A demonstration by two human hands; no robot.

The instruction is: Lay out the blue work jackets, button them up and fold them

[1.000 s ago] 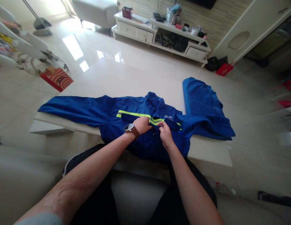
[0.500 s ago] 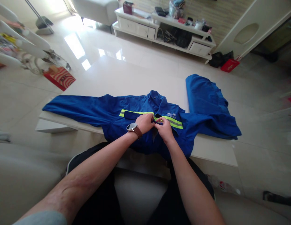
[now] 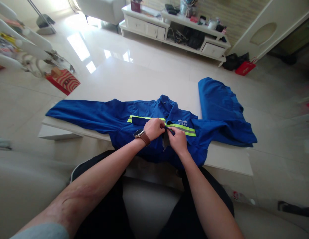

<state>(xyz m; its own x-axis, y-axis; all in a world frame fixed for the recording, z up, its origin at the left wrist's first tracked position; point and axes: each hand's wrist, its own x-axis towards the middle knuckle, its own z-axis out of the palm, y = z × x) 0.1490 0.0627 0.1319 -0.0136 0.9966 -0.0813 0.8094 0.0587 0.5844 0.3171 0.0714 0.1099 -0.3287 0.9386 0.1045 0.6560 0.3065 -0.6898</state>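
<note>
A blue jacket [image 3: 142, 109] with yellow-green reflective bands lies spread across a pale table [image 3: 226, 160], collar away from me and sleeves out to both sides. My left hand [image 3: 154, 128], with a watch on its wrist, pinches the left front edge of the jacket just below the collar. Close beside it, my right hand [image 3: 177, 139] grips the right front edge between thumb and fingers. Below the hands the front parts in a small gap showing grey. The small part between the fingertips is hidden. Folded blue cloth [image 3: 218, 99] lies at the right, partly under the sleeve.
Beyond the table stands a white TV cabinet [image 3: 144, 28] with items on it. A red patterned bag [image 3: 66, 81] is by a white rack at the left. Another red bag [image 3: 245, 68] sits on the floor at the right. My knees are under the table's near edge.
My right hand has shifted slightly right and down, and the gap in the jacket front below the hands looks wider. The left hand has barely moved.
</note>
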